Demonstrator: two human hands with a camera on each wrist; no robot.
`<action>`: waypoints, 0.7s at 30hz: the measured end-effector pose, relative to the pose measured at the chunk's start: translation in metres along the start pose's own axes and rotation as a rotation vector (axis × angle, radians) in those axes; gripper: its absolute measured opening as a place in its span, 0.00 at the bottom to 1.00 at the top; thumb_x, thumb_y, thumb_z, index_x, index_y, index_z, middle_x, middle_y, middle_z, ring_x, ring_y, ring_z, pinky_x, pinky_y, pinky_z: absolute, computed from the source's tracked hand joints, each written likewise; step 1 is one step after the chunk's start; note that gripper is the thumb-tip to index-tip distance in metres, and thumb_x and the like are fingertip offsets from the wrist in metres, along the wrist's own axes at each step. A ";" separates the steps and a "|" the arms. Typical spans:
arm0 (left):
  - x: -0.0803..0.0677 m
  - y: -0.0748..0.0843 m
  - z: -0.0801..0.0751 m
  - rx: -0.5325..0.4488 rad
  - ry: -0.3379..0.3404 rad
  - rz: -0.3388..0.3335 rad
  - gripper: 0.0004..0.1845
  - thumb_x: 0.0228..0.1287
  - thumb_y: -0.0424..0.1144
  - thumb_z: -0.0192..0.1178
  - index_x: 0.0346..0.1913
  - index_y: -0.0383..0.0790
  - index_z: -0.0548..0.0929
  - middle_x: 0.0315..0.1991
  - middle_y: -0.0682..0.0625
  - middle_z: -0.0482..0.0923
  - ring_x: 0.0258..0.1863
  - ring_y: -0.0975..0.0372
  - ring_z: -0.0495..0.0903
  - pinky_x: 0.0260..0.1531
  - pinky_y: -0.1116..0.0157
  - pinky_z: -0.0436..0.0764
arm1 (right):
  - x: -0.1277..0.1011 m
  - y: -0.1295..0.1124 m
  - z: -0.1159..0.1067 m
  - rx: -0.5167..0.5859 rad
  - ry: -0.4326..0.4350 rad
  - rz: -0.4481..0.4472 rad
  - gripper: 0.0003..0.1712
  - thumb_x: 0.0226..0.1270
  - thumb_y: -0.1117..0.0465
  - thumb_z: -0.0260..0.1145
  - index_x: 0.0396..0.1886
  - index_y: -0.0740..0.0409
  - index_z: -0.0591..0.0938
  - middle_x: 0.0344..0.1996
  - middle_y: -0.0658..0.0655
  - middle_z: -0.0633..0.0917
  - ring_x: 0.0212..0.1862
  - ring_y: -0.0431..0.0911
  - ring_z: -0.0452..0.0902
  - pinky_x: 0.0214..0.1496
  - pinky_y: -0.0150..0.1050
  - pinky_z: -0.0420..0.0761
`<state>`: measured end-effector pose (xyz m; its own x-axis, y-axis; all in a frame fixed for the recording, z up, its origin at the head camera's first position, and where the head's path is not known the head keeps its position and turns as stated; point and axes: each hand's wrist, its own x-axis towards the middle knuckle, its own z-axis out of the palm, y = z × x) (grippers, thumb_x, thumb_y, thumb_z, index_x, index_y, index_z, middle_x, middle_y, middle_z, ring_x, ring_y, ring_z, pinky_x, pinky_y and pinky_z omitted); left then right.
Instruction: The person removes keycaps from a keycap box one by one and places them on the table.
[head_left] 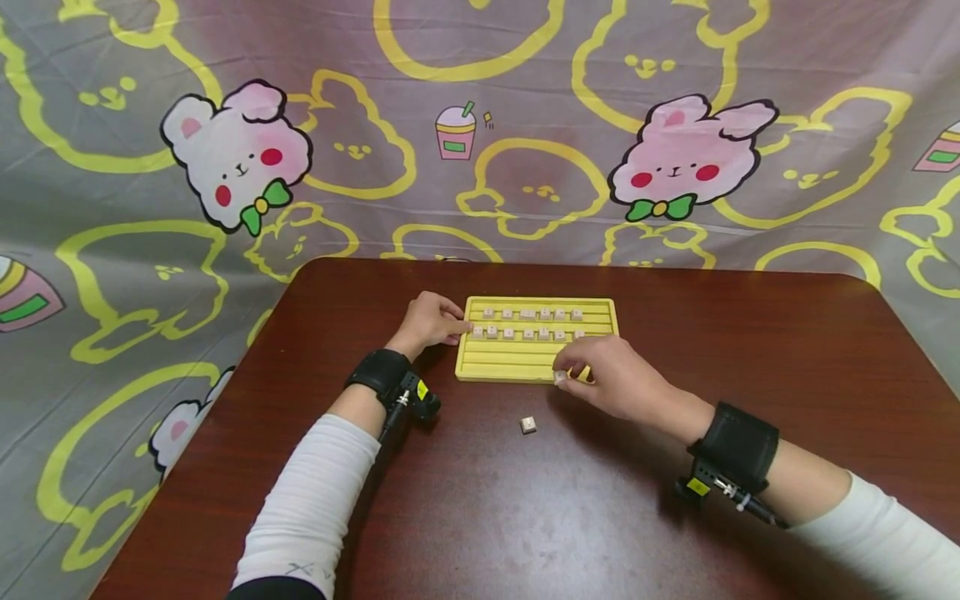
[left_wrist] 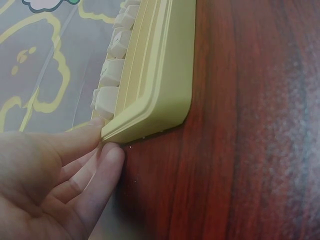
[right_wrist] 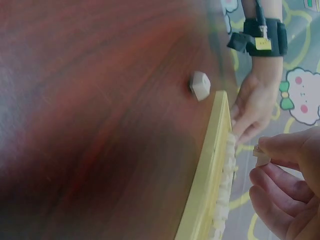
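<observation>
A yellow grooved tray (head_left: 525, 360) lies on the dark wooden table, with two rows of small pale tiles (head_left: 525, 324) standing in its upper grooves. My left hand (head_left: 431, 321) touches the tray's left edge (left_wrist: 150, 117) with straight fingers (left_wrist: 87, 145). My right hand (head_left: 600, 375) hovers over the tray's lower right part and pinches one small tile (right_wrist: 261, 155) between thumb and fingers; that tile (head_left: 560, 377) shows at my fingertips. Another loose tile (head_left: 528, 425) lies on the table in front of the tray and shows as a pale cube (right_wrist: 200, 85) in the right wrist view.
The table (head_left: 675, 500) has rounded corners. A cartoon-printed cloth (head_left: 480, 125) hangs behind and drapes beside it. Black wrist straps (head_left: 738, 446) with small cameras sit on both forearms.
</observation>
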<state>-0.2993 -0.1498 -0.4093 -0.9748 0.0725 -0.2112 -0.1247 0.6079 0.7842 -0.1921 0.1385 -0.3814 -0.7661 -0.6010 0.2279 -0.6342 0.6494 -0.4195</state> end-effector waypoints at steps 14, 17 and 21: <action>-0.002 -0.001 -0.001 0.011 -0.004 0.011 0.18 0.60 0.36 0.70 0.50 0.29 0.83 0.40 0.35 0.87 0.21 0.65 0.84 0.29 0.67 0.88 | -0.009 -0.011 0.019 0.021 -0.044 -0.026 0.05 0.61 0.60 0.73 0.37 0.51 0.87 0.31 0.44 0.87 0.36 0.37 0.82 0.39 0.33 0.83; -0.002 0.000 -0.001 0.009 -0.004 0.009 0.17 0.60 0.36 0.70 0.49 0.29 0.83 0.40 0.35 0.87 0.21 0.65 0.84 0.29 0.67 0.88 | -0.010 -0.012 0.021 0.024 -0.046 -0.037 0.05 0.61 0.60 0.73 0.36 0.50 0.87 0.31 0.43 0.87 0.35 0.36 0.81 0.39 0.32 0.83; -0.001 0.000 -0.001 0.006 -0.005 0.003 0.17 0.60 0.35 0.70 0.49 0.28 0.84 0.40 0.35 0.87 0.22 0.64 0.85 0.29 0.67 0.88 | -0.011 -0.013 0.024 0.028 -0.051 -0.049 0.05 0.60 0.60 0.74 0.35 0.49 0.87 0.30 0.42 0.86 0.34 0.35 0.80 0.37 0.30 0.82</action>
<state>-0.2983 -0.1504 -0.4082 -0.9743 0.0784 -0.2114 -0.1203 0.6120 0.7816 -0.1724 0.1255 -0.3993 -0.7275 -0.6550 0.2042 -0.6672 0.6059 -0.4332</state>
